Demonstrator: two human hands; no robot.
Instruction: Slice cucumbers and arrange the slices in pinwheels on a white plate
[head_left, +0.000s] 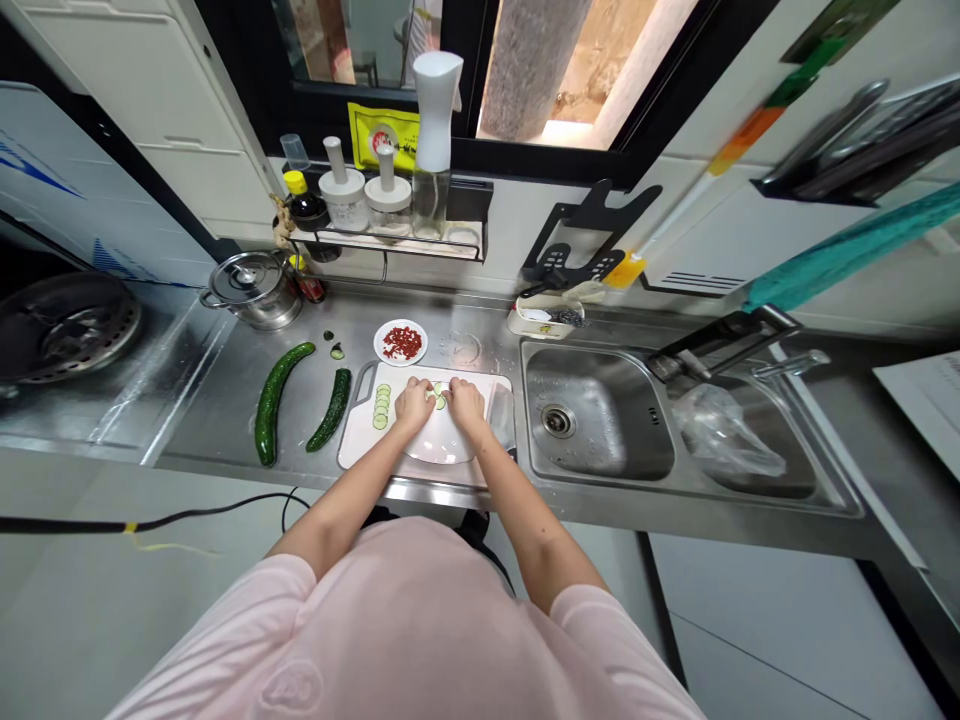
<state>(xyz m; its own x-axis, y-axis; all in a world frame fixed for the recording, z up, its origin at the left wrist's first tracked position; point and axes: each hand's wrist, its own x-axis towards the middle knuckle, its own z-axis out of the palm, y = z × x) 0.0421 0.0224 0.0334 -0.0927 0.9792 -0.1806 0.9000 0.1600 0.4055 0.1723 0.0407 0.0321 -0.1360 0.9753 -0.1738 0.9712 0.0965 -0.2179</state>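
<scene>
My left hand and my right hand sit close together over a white cutting board, fingers curled toward a few pale green cucumber slices between them. I cannot tell whether either hand grips them. Left of my left hand, a neat overlapping row of cucumber slices lies on the board. Beyond the board's left edge rest a long whole cucumber and a shorter cucumber piece. A small cucumber scrap lies above them.
A white plate of chopped red chilies stands behind the board on the steel counter. To the right is a steel sink holding a plastic bag. A lidded steel pot stands left, with bottles on a rack behind.
</scene>
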